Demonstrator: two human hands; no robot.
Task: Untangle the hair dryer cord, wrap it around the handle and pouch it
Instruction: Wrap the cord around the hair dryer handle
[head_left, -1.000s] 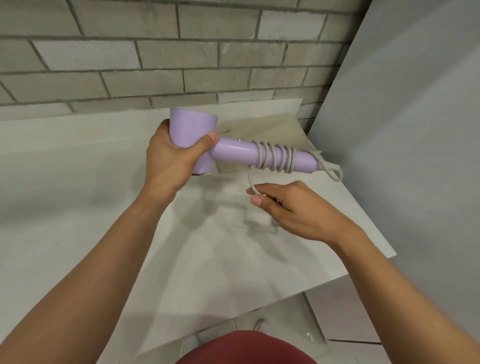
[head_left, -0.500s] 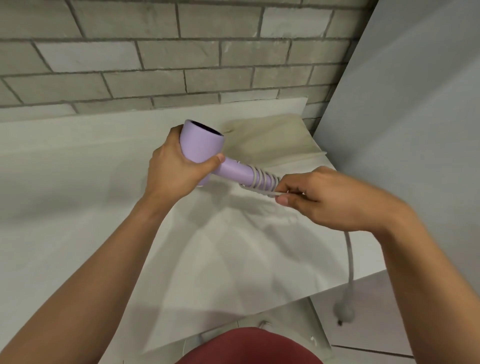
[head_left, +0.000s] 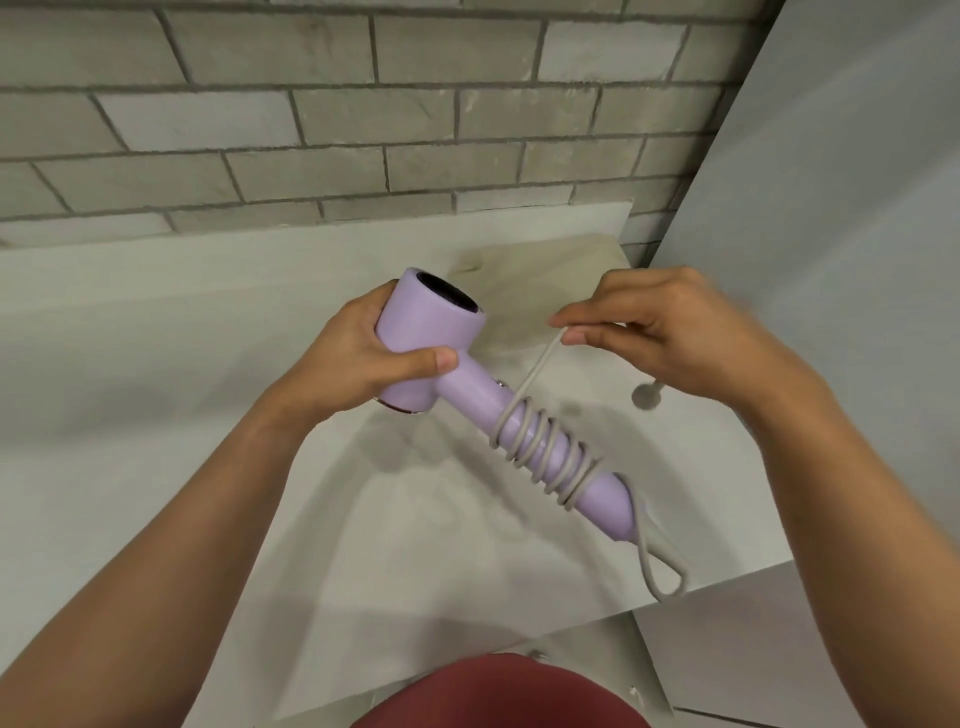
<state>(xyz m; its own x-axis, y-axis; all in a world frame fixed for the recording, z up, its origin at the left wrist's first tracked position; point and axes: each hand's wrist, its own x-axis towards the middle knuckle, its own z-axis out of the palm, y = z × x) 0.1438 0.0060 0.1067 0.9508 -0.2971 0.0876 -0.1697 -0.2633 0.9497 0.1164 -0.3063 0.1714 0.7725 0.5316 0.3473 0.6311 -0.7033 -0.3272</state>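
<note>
A lilac hair dryer (head_left: 431, 338) is held above the white counter, its handle pointing down to the right. My left hand (head_left: 358, 358) grips its barrel. A grey cord (head_left: 545, 447) is coiled several times round the handle, with a small loop hanging off the handle's end. My right hand (head_left: 670, 332) pinches the free stretch of cord above the coils and holds it taut. The round plug (head_left: 647, 396) dangles below that hand. A beige cloth pouch (head_left: 540, 280) lies flat on the counter behind the dryer.
The white counter (head_left: 156, 364) runs along a grey brick wall (head_left: 363, 119). A pale panel (head_left: 857, 234) stands at the right, close to the counter's end. Something dark red (head_left: 498, 691) shows at the bottom edge.
My right hand has come up from beside the handle to above it, drawing the cord taut. The dryer has tilted so its handle points down-right, and the plug has risen from below the counter edge.
</note>
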